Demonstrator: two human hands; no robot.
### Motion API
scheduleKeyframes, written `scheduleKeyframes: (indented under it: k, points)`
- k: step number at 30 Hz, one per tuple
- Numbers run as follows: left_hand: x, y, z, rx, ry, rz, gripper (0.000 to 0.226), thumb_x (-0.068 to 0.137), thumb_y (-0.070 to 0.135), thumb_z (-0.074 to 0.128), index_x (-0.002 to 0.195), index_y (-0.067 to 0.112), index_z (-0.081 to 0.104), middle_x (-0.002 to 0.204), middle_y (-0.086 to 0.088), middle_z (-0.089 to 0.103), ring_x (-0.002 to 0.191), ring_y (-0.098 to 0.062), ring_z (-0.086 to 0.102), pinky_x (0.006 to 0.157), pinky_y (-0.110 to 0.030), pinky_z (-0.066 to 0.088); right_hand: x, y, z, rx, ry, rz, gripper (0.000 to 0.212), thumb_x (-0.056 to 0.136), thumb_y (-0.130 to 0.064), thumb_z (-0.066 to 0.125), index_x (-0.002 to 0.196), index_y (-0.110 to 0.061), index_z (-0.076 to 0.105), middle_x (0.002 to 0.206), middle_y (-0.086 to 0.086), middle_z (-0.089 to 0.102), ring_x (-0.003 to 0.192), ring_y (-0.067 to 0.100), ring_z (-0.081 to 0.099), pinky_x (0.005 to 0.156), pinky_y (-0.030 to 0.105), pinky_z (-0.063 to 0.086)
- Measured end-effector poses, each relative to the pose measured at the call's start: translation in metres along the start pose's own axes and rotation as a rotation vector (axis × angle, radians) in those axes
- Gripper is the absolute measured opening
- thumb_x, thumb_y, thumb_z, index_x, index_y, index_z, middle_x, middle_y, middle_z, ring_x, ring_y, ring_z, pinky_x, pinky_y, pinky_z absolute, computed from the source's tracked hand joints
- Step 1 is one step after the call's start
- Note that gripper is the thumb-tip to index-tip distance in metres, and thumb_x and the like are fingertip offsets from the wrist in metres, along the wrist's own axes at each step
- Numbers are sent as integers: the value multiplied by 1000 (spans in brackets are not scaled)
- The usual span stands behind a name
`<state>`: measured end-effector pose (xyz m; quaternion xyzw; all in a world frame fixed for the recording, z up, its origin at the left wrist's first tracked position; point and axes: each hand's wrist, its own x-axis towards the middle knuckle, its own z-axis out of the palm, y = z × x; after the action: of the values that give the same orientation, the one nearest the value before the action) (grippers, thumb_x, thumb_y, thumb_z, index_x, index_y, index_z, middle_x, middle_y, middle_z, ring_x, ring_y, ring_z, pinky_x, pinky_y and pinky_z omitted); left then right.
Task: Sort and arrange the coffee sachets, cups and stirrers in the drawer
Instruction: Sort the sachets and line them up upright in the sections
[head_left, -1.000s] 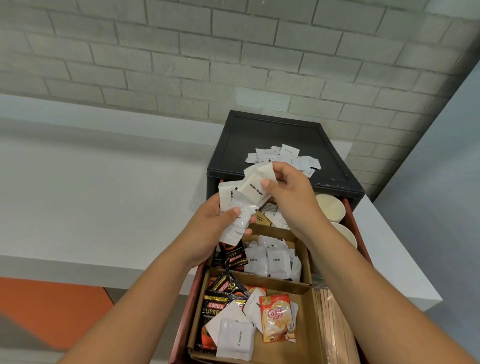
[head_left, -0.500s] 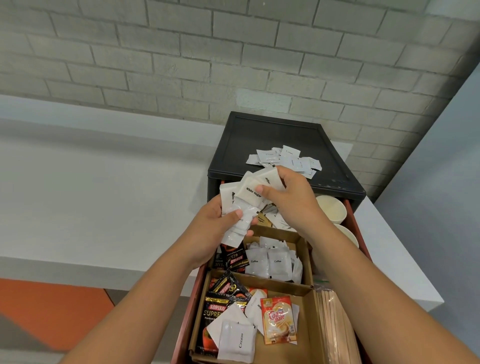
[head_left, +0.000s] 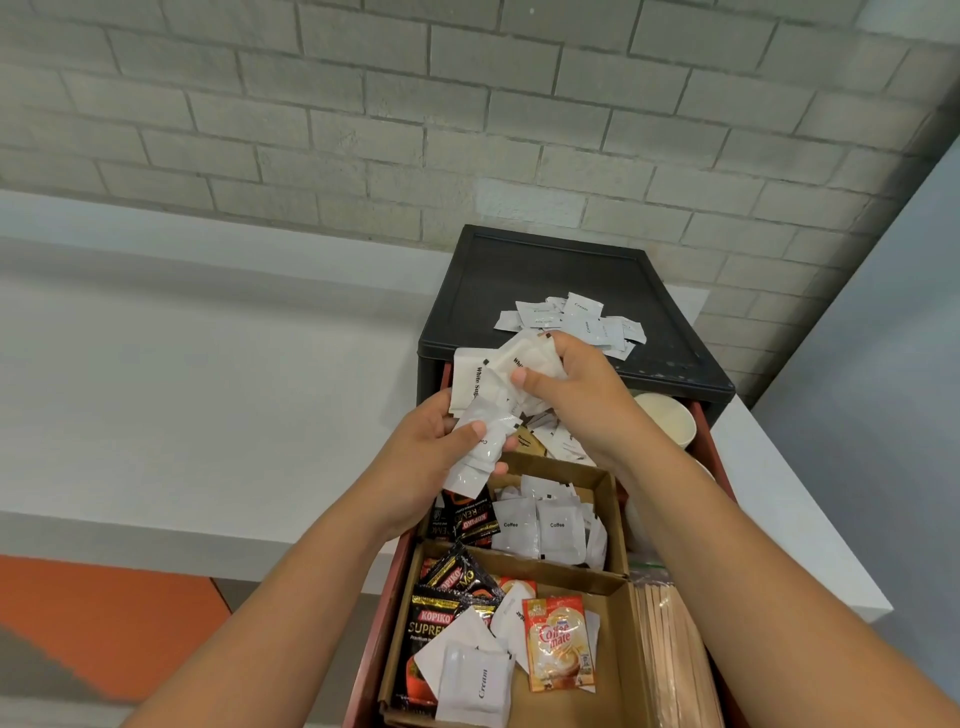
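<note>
My left hand (head_left: 431, 457) grips a fanned bunch of white sachets (head_left: 475, 395) above the open red drawer (head_left: 714, 436). My right hand (head_left: 576, 395) pinches white sugar sachets (head_left: 524, 364) at the top of that bunch. Below, a cardboard compartment (head_left: 605, 480) holds white coffee sachets (head_left: 540, 525). The near compartment holds black Kopiko sachets (head_left: 441, 618), a cream sachet (head_left: 475, 683) and a Coffee-mate sachet (head_left: 558, 644). Wooden stirrers (head_left: 670, 654) in a clear bag lie at the right. A paper cup (head_left: 667, 418) stands at the drawer's back right.
A loose pile of white cream sachets (head_left: 576, 322) lies on the black cabinet top (head_left: 493, 280). A white counter (head_left: 208, 389) spreads to the left, with a grey brick wall (head_left: 415, 104) behind. The floor at lower left is orange.
My right hand has shifted left and slightly lower over the bunch, regripping the sugar sachets. The left hand stays in place with its sachets.
</note>
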<state>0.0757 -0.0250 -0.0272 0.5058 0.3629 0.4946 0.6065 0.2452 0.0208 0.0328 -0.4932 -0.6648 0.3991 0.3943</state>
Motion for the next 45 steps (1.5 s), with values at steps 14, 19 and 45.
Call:
scheduleKeyframes:
  k: [14,19,45]
  points:
    - [-1,2,5,-81,90,2,33,99,7,53,128,22,47,111,4,73,98,-24,72,70,-31,60,-3,-4,-14,-68,17,-36,29,90,-25,67,114,-31,54,108,-13,61,95,7,61,51,11,50]
    - [-3,5,6,-114,89,3,23,100,8,51,123,14,48,104,-5,74,91,-23,73,68,-29,59,-5,-4,-15,-119,-25,-83,27,88,-24,70,108,-33,55,104,-12,62,93,9,61,64,17,55]
    - [-1,1,4,-117,133,-4,13,100,12,52,113,11,49,109,-14,71,93,-25,73,68,-31,60,-8,9,13,319,92,-19,26,89,-7,65,104,-27,59,105,-1,69,98,15,67,79,34,59]
